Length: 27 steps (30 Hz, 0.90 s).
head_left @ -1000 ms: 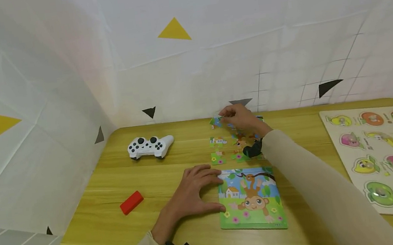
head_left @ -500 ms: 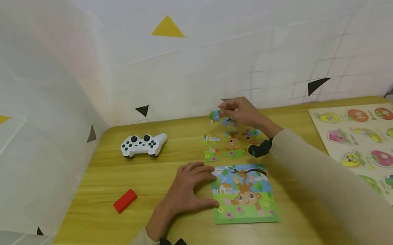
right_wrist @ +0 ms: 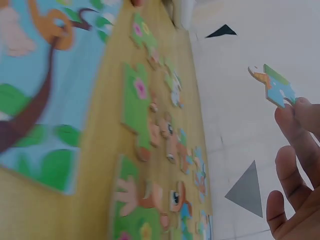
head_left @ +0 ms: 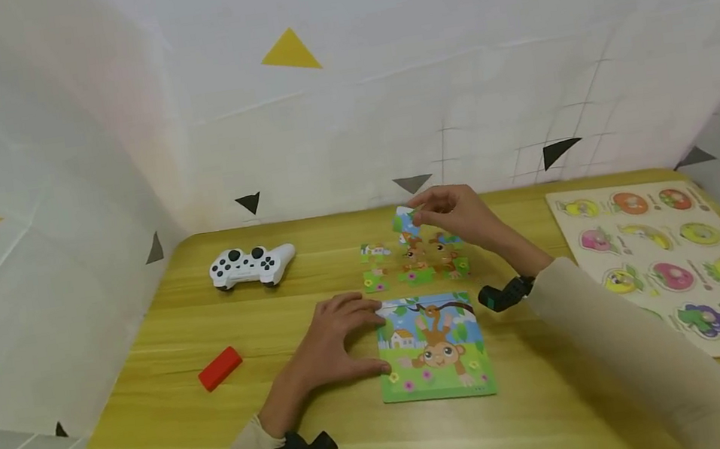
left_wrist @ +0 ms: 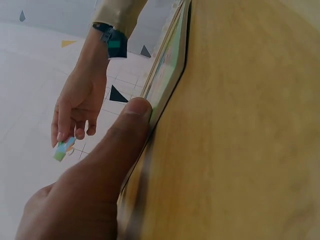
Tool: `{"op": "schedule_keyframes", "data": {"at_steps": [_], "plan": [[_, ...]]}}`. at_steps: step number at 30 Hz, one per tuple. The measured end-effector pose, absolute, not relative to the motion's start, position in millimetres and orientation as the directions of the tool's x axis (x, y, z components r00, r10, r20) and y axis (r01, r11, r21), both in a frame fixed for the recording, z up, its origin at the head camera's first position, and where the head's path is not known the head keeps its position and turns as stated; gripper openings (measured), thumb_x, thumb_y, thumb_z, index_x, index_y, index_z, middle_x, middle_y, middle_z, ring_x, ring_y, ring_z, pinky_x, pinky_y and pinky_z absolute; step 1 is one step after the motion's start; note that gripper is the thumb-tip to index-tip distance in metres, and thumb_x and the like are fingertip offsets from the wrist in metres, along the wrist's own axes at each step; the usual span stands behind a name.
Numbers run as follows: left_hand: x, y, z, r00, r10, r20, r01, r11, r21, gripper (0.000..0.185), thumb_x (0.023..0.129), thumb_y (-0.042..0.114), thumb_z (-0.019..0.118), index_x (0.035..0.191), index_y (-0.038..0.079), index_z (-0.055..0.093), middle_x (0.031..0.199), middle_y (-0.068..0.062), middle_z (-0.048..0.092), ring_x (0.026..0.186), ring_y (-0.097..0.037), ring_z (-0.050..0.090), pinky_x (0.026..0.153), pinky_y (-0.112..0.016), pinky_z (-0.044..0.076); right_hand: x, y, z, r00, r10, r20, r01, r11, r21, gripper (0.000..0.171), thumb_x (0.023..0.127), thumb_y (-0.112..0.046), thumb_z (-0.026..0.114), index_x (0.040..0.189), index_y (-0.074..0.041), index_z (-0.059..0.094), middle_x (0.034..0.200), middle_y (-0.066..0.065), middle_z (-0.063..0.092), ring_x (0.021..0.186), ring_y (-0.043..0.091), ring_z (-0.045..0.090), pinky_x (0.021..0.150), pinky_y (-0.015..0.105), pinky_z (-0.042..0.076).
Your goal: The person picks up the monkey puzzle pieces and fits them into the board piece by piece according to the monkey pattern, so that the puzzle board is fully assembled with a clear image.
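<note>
My right hand (head_left: 464,217) pinches a jigsaw piece (head_left: 406,223) between thumb and index finger, above the far part of the table. In the right wrist view the piece (right_wrist: 278,86) shows blue, green and orange, and is raised off the table. Below that hand, loose jigsaw pieces (head_left: 416,275) with parts of a monkey lie in loose rows. Nearer to me is a square picture board (head_left: 436,375) with a hanging monkey. My left hand (head_left: 330,340) rests at the board's left edge, fingers and thumb spread; the thumb touches that edge in the left wrist view.
A white game controller (head_left: 251,267) lies at the back left. In front of it is a red block (head_left: 220,369). A wooden fruit puzzle board (head_left: 634,257) takes up the right side of the table. A pale sheet wall (head_left: 349,142) stands behind the table's far edge.
My right hand has lifted the jigsaw piece from the back row and turned it more upright. The left hand stays at the board's edge. The head view has shifted slightly right.
</note>
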<state>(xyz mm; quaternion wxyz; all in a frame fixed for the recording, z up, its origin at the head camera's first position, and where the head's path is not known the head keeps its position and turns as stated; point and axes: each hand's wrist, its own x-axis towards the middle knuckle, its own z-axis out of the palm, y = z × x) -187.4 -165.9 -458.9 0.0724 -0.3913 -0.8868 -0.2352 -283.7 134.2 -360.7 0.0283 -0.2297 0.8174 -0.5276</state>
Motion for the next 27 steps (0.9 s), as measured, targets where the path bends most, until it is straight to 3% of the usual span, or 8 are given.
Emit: {"op": "schedule_keyframes", "data": {"at_steps": [6, 14, 20, 27], "plan": [[-187.7, -164.8, -458.1, -0.685, 0.660, 0.308, 0.726, 0.584, 0.363, 0.065, 0.071, 0.072, 0.068, 0.123, 0.034, 0.061, 0.143, 0.009, 0.051, 0.137, -0.022, 0.039, 0.102, -0.048, 0.030, -262.0, 139.8, -367.2, -0.907, -0.388, 0.164, -0.315, 0.368, -0.875, 0.025, 0.094, -0.021, 0.064, 0.116, -0.011, 0.069, 0.099, 0.018, 0.072, 0.078, 0.013, 0.065, 0.066, 0.036, 0.051], [-187.9, -165.8, -457.3, -0.691, 0.657, 0.302, 0.721, 0.593, 0.360, 0.065, 0.071, 0.072, 0.068, 0.122, 0.033, 0.062, 0.141, 0.009, 0.052, 0.136, -0.022, 0.040, 0.102, -0.047, 0.031, -248.9, 141.3, -396.4, -0.897, -0.411, 0.159, -0.304, 0.315, -0.899, 0.024, 0.093, -0.023, 0.064, 0.115, -0.016, 0.071, 0.105, 0.009, 0.073, 0.093, 0.030, 0.065, 0.068, 0.043, 0.052], [-188.8, -166.6, -455.5, -0.699, 0.652, 0.294, 0.712, 0.599, 0.365, 0.066, 0.071, 0.074, 0.067, 0.122, 0.033, 0.061, 0.142, 0.009, 0.052, 0.136, -0.021, 0.040, 0.102, -0.047, 0.031, -236.6, 137.0, -409.2, -0.890, -0.426, 0.161, -0.303, 0.289, -0.908, 0.024, 0.092, -0.026, 0.066, 0.113, -0.017, 0.072, 0.099, 0.009, 0.073, 0.088, 0.025, 0.066, 0.071, 0.036, 0.054], [-188.0, -165.8, -455.2, -0.716, 0.642, 0.275, 0.691, 0.595, 0.409, 0.063, 0.070, 0.074, 0.068, 0.116, 0.032, 0.061, 0.141, 0.011, 0.051, 0.137, -0.020, 0.039, 0.103, -0.047, 0.029, -219.7, 123.4, -412.9, -0.892, -0.444, 0.086, -0.276, 0.385, -0.881, 0.022, 0.093, -0.025, 0.065, 0.112, -0.017, 0.072, 0.090, 0.002, 0.074, 0.081, 0.025, 0.067, 0.053, 0.027, 0.043]]}}
